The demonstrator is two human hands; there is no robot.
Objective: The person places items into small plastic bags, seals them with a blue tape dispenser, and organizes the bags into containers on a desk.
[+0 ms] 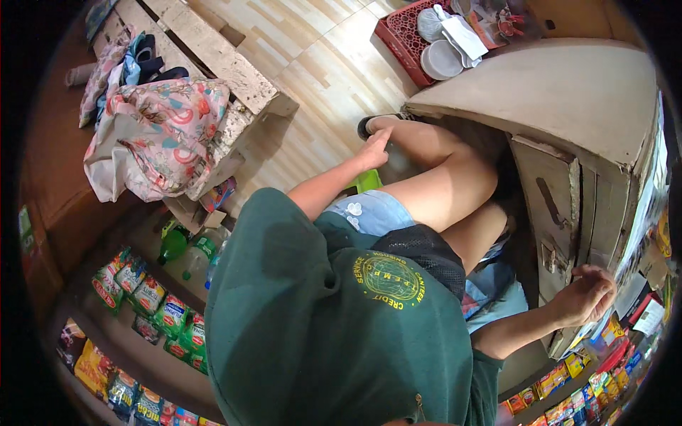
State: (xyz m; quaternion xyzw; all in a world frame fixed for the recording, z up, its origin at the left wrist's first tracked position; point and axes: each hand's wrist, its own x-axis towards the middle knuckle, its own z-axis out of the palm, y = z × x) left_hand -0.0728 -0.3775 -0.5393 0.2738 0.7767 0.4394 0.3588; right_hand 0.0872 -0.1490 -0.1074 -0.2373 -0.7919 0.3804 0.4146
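My left hand hangs beside my lower leg, its index finger stretched out towards the ankle and the other fingers bent. Nothing shows in it, and I cannot tell whether the fingertip touches the skin. My right hand is raised at the right, over the front edge of a worn wooden desk. Its fingers are loosely curled and nothing is visible in them, though the palm side is partly hidden. A dark green shirt with a yellow emblem and pale blue shorts fill the middle.
A pinkish floral cloth lies on a slatted wooden bench. A red plastic crate holds bags and round containers. Snack packets hang at lower left near plastic bottles. More small packets line the lower right.
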